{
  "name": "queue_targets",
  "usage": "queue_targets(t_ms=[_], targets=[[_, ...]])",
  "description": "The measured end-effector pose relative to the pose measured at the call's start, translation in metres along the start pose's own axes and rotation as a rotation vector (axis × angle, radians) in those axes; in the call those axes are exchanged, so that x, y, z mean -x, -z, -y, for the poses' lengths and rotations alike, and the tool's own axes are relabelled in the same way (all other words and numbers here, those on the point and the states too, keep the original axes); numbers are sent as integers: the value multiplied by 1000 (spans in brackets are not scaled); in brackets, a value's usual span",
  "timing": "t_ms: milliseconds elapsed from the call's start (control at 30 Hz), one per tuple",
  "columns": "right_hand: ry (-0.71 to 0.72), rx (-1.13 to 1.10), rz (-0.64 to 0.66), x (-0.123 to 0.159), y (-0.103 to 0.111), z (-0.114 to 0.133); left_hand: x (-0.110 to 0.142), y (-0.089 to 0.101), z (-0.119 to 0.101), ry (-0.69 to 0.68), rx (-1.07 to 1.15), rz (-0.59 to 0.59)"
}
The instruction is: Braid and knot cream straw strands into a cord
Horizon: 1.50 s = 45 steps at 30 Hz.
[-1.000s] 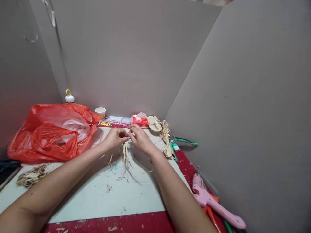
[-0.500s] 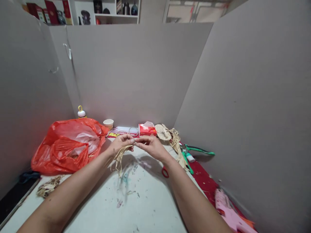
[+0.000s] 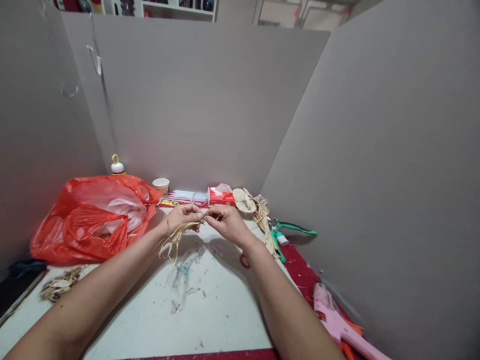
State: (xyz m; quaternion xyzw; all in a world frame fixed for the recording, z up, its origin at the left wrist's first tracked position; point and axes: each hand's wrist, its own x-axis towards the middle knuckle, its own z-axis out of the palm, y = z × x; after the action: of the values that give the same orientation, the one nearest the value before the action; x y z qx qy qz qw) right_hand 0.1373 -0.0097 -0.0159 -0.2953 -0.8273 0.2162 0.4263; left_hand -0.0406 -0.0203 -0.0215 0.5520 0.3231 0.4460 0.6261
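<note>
Pale raffia strands [image 3: 174,240] hang in a loose bundle from my left hand [image 3: 183,217], which is closed around their upper end above the white board [image 3: 210,320]. My right hand [image 3: 228,225] meets it, thumb and forefinger pinched together at the tip of the bundle. The fingertips of both hands nearly touch, and what lies exactly between the right ones is too small to see clearly; it appears to be the raffia's end. A red scissor handle [image 3: 244,260] shows beside my right forearm, the rest hidden.
At left lie a red plastic bag [image 3: 82,220] and a raffia scrap heap [image 3: 62,285]. Along the back stand a paper cup [image 3: 161,185], a tissue pack [image 3: 220,196] and a woven raffia piece [image 3: 243,201]. Green-handled pliers [image 3: 296,227] and a pink glue gun [image 3: 337,320] lie right. Grey panels [image 3: 187,100] enclose the table.
The view has tipped down and turned slightly right, so the whole scene sits a little further left. My right fingers have drawn in from a longer reach to a tighter pinch.
</note>
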Motion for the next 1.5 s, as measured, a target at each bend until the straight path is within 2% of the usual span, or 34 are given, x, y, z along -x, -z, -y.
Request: queue_targets(t_ms=[167, 300, 533, 800, 933, 1133, 1500], targets=[[12, 3, -9, 0, 2, 1, 0, 1, 0, 24, 14, -2], [-68, -28, -19, 1, 5, 5, 0, 0, -3, 42, 5, 9], [-228, -235, 107, 1, 7, 9, 3, -5, -6, 31, -11, 14], [-146, -117, 60, 0, 1, 6, 0, -3, -3, 28, 1, 9], [-165, -110, 20, 1, 3, 5, 1, -1, -4, 36, 1, 30], [-281, -265, 113, 1, 8, 8, 0, 0, -1, 31, 5, 44], [-189, -129, 80, 2, 2, 2, -1, 0, 6, 40, 14, 47]])
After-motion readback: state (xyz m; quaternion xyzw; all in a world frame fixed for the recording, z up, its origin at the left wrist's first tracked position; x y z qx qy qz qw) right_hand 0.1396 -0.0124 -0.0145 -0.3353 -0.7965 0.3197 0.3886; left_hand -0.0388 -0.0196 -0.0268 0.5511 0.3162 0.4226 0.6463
